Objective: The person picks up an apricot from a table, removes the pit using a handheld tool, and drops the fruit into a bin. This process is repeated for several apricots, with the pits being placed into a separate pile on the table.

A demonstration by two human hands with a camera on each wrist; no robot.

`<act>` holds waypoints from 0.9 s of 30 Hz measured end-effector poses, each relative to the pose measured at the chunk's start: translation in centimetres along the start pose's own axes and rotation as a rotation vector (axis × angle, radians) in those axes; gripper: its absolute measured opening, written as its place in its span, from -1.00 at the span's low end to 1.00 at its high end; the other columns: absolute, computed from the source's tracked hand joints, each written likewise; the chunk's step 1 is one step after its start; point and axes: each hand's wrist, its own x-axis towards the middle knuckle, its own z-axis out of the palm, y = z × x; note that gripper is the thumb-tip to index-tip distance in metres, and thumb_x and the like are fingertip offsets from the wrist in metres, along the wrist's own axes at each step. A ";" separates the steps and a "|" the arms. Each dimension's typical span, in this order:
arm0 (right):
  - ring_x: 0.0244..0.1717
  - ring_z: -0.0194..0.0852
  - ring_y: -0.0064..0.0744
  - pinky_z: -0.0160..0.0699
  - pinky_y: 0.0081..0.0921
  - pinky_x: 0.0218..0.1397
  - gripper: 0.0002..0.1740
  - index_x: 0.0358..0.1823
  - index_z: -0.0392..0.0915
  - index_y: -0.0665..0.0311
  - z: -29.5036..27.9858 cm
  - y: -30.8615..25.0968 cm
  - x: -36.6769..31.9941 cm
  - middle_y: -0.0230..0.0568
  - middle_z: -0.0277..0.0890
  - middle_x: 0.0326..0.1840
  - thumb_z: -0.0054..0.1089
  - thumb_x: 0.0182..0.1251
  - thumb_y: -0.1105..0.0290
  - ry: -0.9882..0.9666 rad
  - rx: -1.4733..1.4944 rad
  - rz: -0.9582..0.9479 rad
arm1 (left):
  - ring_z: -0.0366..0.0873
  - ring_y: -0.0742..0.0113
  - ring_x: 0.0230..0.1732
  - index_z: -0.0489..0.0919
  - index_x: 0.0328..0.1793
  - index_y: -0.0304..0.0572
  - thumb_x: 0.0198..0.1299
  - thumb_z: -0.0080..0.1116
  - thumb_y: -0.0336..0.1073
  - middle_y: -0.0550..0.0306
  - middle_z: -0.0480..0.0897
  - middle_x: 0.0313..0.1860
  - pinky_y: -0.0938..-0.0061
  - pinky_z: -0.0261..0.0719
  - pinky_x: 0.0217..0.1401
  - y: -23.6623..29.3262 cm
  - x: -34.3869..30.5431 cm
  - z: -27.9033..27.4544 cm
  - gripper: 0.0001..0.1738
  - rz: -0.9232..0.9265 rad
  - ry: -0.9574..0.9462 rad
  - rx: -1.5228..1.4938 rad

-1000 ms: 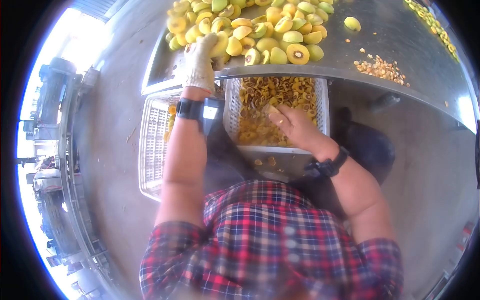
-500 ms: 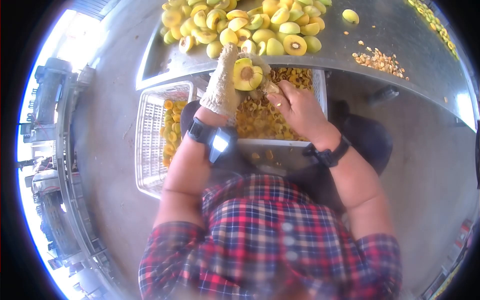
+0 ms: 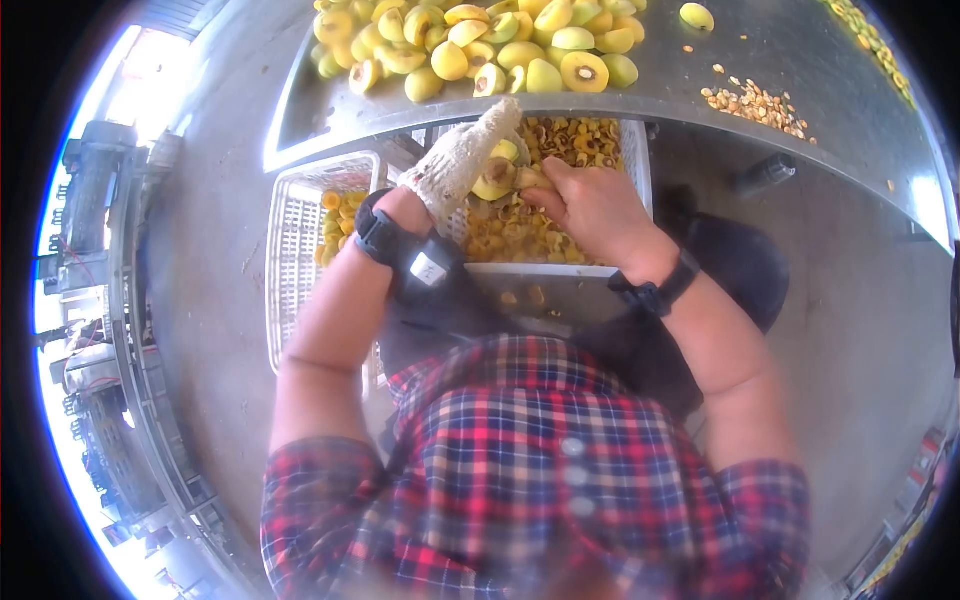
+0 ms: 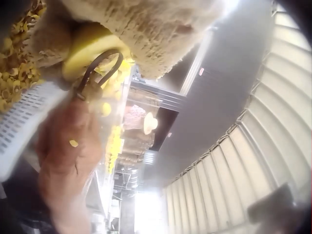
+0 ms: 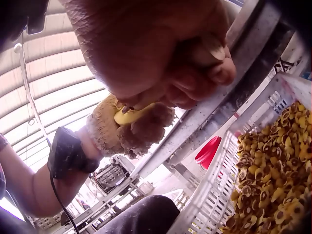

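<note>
The gloved left hand (image 3: 462, 158) grips a halved yellow-green fruit (image 3: 493, 182), its brown centre facing the right hand. Bare fingers of the right hand (image 3: 602, 208) are curled round a small tool, close against the fruit. In the left wrist view the tool ends in a dark wire loop (image 4: 89, 70), over the cut side of the fruit (image 4: 78, 54); a yellow scrap clings to the right hand (image 4: 70, 151). The right wrist view shows the glove (image 5: 108, 127) around the fruit (image 5: 130, 116), with the right hand (image 5: 146, 53) largely covering the tool.
Under the hands stands a white crate (image 3: 560, 270) of brown-yellow scraps. Left of it, another crate (image 3: 285, 265) holds orange-yellow pieces. A metal table (image 3: 660, 122) ahead bears piled fruit halves (image 3: 543, 76), one separate fruit (image 3: 697, 16) and scattered pits (image 3: 757, 108). The person's legs flank the scrap crate.
The left hand has come from the fruit pile to above the scrap crate, bringing a half fruit. The right hand has risen slightly, and its tool now meets the fruit.
</note>
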 end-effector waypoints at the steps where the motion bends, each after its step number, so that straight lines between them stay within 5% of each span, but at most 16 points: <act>1: -0.52 0.49 0.08 0.39 -0.11 -0.46 -0.62 -0.33 0.40 0.26 0.1 0.1 0.1 0.02 0.47 -0.62 0.00 0.37 0.05 -0.019 -0.019 -0.001 | 0.50 0.30 -0.04 0.40 0.24 -0.25 0.32 -0.11 0.05 0.04 0.57 -0.01 0.48 0.45 -0.01 -1.1 0.9 -0.6 -0.43 0.070 -0.039 0.108; 2: -0.52 0.49 0.08 0.39 -0.11 -0.46 -0.62 -0.33 0.40 0.26 0.2 0.2 0.1 0.02 0.47 -0.62 0.00 0.37 0.05 -0.021 -0.017 -0.001 | 0.52 0.48 -0.22 0.52 0.12 -0.23 0.25 -0.12 0.34 0.15 0.59 -0.14 0.52 0.56 -0.29 -1.4 1.3 -0.8 -0.26 0.138 -0.078 0.217; 6: -0.45 0.51 0.06 0.40 -0.12 -0.44 -0.61 -0.34 0.41 0.26 0.4 0.1 0.3 0.06 0.50 -0.55 -0.03 0.38 0.04 -0.086 -0.033 0.067 | 0.53 0.46 -0.24 0.51 0.12 -0.21 0.23 -0.18 0.41 0.14 0.59 -0.14 0.53 0.56 -0.35 -0.4 1.4 -0.9 -0.21 0.056 -0.002 0.336; 10: -0.53 0.49 -0.14 0.35 -0.29 -0.50 -0.53 -0.33 0.41 0.29 2.1 1.6 0.3 -0.01 0.44 -0.61 -0.11 0.43 -0.03 0.102 0.211 0.144 | 0.54 0.43 -0.17 0.44 0.21 -0.13 0.25 -0.25 0.41 0.08 0.57 -0.07 0.55 0.57 -0.35 0.9 -0.1 -1.5 -0.21 -0.021 -0.216 -0.068; 12: -0.61 0.38 -0.29 0.26 -0.38 -0.56 -0.49 -0.33 0.41 0.29 2.5 1.6 0.4 -0.13 0.35 -0.67 -0.15 0.44 -0.07 0.034 0.501 0.279 | 0.54 0.42 -0.15 0.43 0.22 -0.13 0.29 -0.27 0.38 0.10 0.56 -0.04 0.54 0.57 -0.32 -0.2 -0.3 0.8 -0.24 0.296 0.061 -0.123; 13: -0.69 0.27 -0.43 0.18 -0.47 -0.61 -0.45 -0.34 0.41 0.29 2.6 1.5 0.5 -0.26 0.27 -0.72 -0.19 0.45 -0.11 -0.043 0.795 0.411 | 0.53 0.43 -0.15 0.45 0.20 -0.15 0.37 -0.16 0.17 0.11 0.56 -0.03 0.55 0.56 -0.25 -0.2 -0.5 2.0 -0.42 0.293 0.102 -0.323; 14: -0.69 0.27 -0.43 0.18 -0.47 -0.61 -0.45 -0.34 0.41 0.29 2.5 1.2 0.4 -0.26 0.27 -0.72 -0.19 0.45 -0.11 -0.044 0.792 0.410 | 0.53 0.43 -0.15 0.45 0.20 -0.15 0.37 -0.16 0.17 0.11 0.56 -0.03 0.55 0.56 -0.25 -1.1 0.3 2.3 -0.42 0.294 0.103 -0.326; 16: -0.73 0.02 -0.63 0.02 -0.59 -0.66 -0.42 -0.35 0.39 0.25 2.4 0.4 0.1 -0.44 0.13 -0.72 -0.24 0.45 -0.16 -0.156 1.007 0.486 | 0.51 0.46 -0.15 0.44 0.20 -0.19 0.40 -0.08 -0.07 0.11 0.55 -0.01 0.57 0.52 -0.15 -4.0 2.2 2.7 -0.59 0.615 0.338 -0.131; 17: -0.73 0.02 -0.63 0.02 -0.59 -0.66 -0.42 -0.35 0.39 0.25 2.1 -0.1 0.0 -0.44 0.13 -0.72 -0.24 0.45 -0.16 -0.158 1.008 0.487 | 0.49 0.50 -0.15 0.45 0.18 -0.24 0.37 -0.02 -0.25 0.11 0.56 -0.04 0.55 0.48 -0.08 -2.6 1.0 3.6 -0.66 0.627 0.364 -0.251; 20: -0.78 -0.03 -0.60 -0.03 -0.58 -0.70 -0.44 -0.35 0.38 0.24 0.9 -1.2 0.2 -0.42 0.16 -0.72 -0.26 0.46 -0.15 -0.320 1.273 0.643 | 0.51 0.48 -0.22 0.56 0.02 -0.25 0.40 -0.09 -0.11 0.14 0.62 -0.21 0.53 0.48 -0.16 -2.3 1.6 3.7 -0.63 0.606 0.376 -0.350; 23: -0.79 -0.04 -0.60 -0.01 -0.58 -0.71 -0.45 -0.34 0.37 0.24 0.9 -1.0 0.2 -0.43 0.14 -0.73 -0.26 0.47 -0.14 -0.279 1.155 0.484 | 0.53 0.46 -0.30 0.64 -0.19 -0.24 0.41 -0.18 0.05 0.17 0.64 -0.38 0.57 0.44 -0.27 -0.6 0.7 2.9 -0.48 0.338 0.162 -0.504; 26: -0.78 -0.04 -0.62 0.00 -0.58 -0.71 -0.46 -0.32 0.37 0.24 1.3 -0.5 0.0 -0.43 0.14 -0.74 -0.27 0.47 -0.13 -0.275 0.998 0.398 | 0.54 0.46 -0.36 0.65 -0.31 -0.22 0.39 -0.27 0.17 0.17 0.65 -0.47 0.62 0.38 -0.36 0.2 0.6 2.6 -0.35 0.166 0.143 -0.385; 27: -0.79 -0.05 -0.63 0.00 -0.59 -0.71 -0.47 -0.32 0.37 0.23 1.3 -0.5 0.0 -0.44 0.12 -0.74 -0.27 0.47 -0.13 -0.290 0.978 0.376 | 0.55 0.44 -0.34 0.65 -0.29 -0.22 0.38 -0.20 0.16 0.16 0.66 -0.39 0.57 0.44 -0.34 0.0 0.4 2.2 -0.39 0.256 0.119 -0.237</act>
